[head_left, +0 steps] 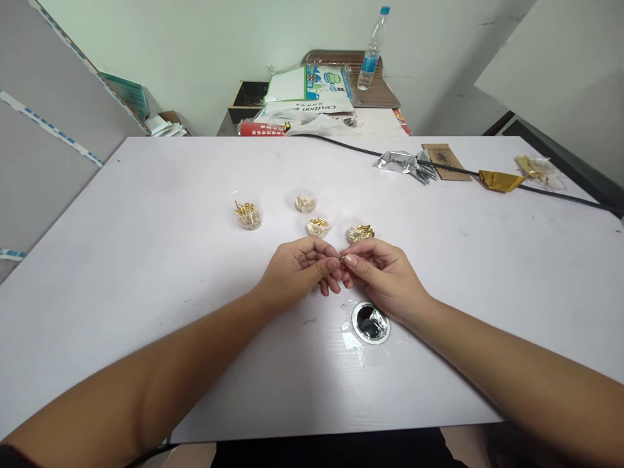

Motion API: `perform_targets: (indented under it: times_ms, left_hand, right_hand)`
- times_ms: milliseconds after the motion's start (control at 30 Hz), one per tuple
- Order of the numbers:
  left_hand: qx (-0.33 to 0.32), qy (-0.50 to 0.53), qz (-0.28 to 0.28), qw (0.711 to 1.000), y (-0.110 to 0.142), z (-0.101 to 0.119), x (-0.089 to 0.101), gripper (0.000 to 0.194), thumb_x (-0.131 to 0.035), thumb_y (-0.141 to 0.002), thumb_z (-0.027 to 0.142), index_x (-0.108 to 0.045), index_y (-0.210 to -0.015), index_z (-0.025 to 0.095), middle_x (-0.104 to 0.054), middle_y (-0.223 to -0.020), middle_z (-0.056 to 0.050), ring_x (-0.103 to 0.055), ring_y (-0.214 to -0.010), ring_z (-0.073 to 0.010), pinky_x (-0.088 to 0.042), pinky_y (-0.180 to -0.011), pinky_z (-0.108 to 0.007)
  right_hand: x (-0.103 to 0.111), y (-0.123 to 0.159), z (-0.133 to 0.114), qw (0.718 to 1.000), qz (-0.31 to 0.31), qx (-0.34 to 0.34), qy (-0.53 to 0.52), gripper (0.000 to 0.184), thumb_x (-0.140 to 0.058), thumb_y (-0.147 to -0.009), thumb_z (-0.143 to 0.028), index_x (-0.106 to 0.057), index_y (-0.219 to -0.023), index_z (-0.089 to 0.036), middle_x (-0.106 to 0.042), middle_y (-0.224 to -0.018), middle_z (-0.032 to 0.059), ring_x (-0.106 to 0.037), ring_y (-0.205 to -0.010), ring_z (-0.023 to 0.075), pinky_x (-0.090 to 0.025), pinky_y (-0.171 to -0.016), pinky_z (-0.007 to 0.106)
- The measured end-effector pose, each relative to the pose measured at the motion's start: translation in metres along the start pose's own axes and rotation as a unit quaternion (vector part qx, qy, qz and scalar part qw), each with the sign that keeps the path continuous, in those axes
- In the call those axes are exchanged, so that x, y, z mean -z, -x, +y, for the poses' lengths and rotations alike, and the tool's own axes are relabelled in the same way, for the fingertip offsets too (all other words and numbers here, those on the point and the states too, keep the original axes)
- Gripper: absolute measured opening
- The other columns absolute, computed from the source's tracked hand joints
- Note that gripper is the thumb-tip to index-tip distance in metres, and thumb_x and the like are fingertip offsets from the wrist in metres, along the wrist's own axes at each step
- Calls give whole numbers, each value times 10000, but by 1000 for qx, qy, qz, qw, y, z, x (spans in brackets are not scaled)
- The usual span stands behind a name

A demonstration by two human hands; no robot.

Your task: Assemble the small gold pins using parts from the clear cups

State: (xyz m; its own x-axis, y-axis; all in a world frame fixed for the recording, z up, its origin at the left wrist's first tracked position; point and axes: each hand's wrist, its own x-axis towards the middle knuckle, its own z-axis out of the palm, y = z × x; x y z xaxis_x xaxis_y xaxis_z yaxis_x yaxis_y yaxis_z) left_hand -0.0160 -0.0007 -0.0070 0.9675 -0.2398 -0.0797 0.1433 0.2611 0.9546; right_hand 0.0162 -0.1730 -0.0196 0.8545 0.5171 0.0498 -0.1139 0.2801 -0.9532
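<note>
Over the middle of the white table my left hand [312, 265] and my right hand [375, 268] meet at the fingertips. Between them shows a tiny gold-coloured metal piece [342, 258], pinched by my right thumb and forefinger. My left thumb and forefinger are closed against its near end; whether they grip a second small part I cannot tell. Just beyond the hands stand small clear cups of gold metal pieces: one cup [361, 233] behind my right hand, one cup [318, 227] behind my left. Farther off are another cup [305, 203] and a fuller cup [248, 216] with longer pins.
A round cable hole [371, 323] with a silver rim and tape scraps lies below my right hand. Along the back right runs a black cable [351, 147] past silver foil [397, 161], cardboard [444, 161] and gold foil [500, 181]. A water bottle [373, 52] stands beyond the table.
</note>
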Motion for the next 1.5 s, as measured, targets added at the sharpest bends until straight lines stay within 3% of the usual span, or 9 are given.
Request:
perform_targets:
  times_ms: [200, 433, 667, 1033, 1500]
  left_hand:
    - [3, 14, -25, 1000, 0, 2, 0, 268, -740, -801, 326, -573, -818, 118, -683, -673, -28, -652, -583, -104, -495, -505, -187]
    - [10, 27, -24, 999, -1, -1, 1, 186, -730, -793, 229, -604, -873, 117, -695, -705, -40, -674, -651, -124, -538, -575, -222]
    - [-20, -34, -4, 999, -2, -2, 0, 111, -646, -826, 128, -584, -919, 123, -684, -750, -32, -663, -694, -108, -542, -636, -225]
    - [16, -57, 6, 998, -4, -3, 0, 45, -591, -853, 122, -568, -891, 116, -662, -744, -32, -648, -681, -112, -527, -626, -237]
    - [-6, -30, -18, 999, -1, 3, 0, 23, -578, -868, 106, -560, -882, 102, -658, -704, -20, -639, -666, -86, -505, -615, -199]
  right_hand:
    - [1, 1, 1, 1000, -23, 12, -2, 97, -723, -848, -266, -673, -882, -191, -673, -721, 12, -641, -627, 115, -527, -578, 251]
    - [-1, 0, -1, 1000, 11, 2, -3, 153, -750, -816, -331, -679, -859, -202, -658, -709, 6, -639, -630, 123, -557, -606, 282]
    - [-1, -1, -4, 999, 31, -3, 12, 187, -758, -805, -348, -667, -851, -192, -648, -687, 1, -630, -618, 117, -566, -635, 288]
    - [0, 1, -5, 1000, 18, 1, 11, 152, -724, -847, -311, -648, -882, -184, -670, -729, 14, -650, -659, 120, -568, -659, 271]
    - [-2, 1, -4, 997, 6, 54, 47, 65, -697, -864, -241, -676, -879, -181, -680, -731, 19, -652, -640, 114, -559, -588, 243]
